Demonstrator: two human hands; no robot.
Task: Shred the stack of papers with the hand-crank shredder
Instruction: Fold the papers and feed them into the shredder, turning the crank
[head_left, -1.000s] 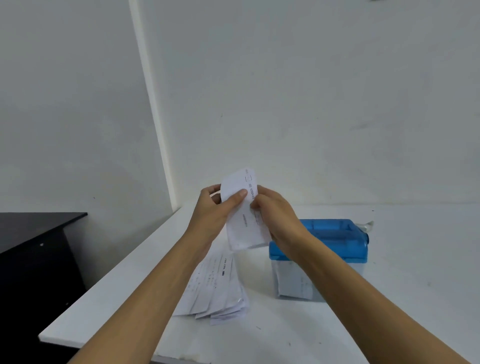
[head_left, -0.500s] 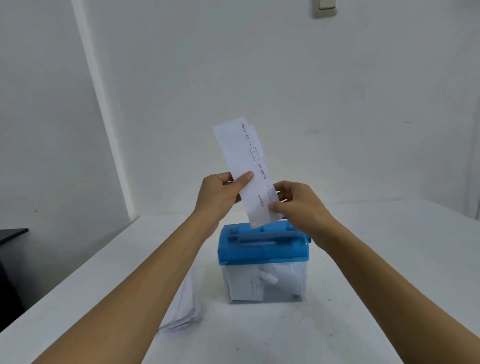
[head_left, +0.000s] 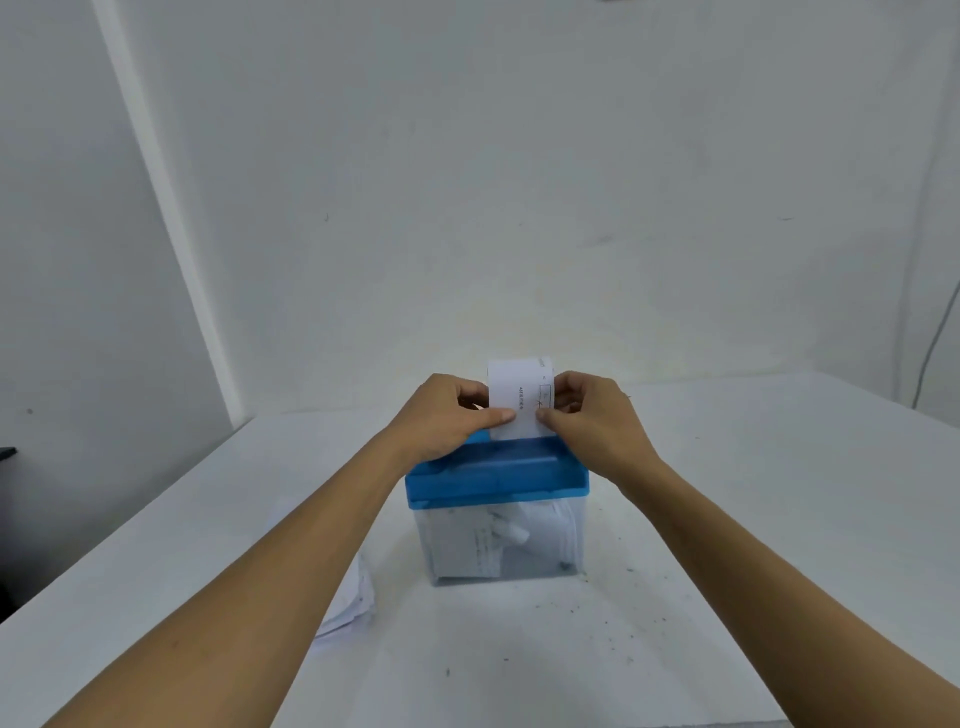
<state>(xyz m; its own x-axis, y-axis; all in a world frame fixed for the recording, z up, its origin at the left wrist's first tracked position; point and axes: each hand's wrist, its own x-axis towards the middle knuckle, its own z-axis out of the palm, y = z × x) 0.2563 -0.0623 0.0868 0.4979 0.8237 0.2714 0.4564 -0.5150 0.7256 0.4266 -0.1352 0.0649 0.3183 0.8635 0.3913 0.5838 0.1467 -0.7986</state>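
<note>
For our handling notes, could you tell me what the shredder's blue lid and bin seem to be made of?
Blue lid: likely moulded plastic, opaque with a soft sheen. Bin: probably clear plastic, since paper shows through its walls.

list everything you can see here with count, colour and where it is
paper sheet: 1, white with print, upright, lower edge at the shredder's lid
shredder: 1, blue lid on clear bin with paper inside, centre of table
paper stack: 1, white, on table left of shredder, partly hidden
table: 1, white, dark specks near shredder
cable: 1, grey, on the wall at far right
left hand: 1, pinches the sheet's left edge
right hand: 1, pinches the sheet's right edge
</note>
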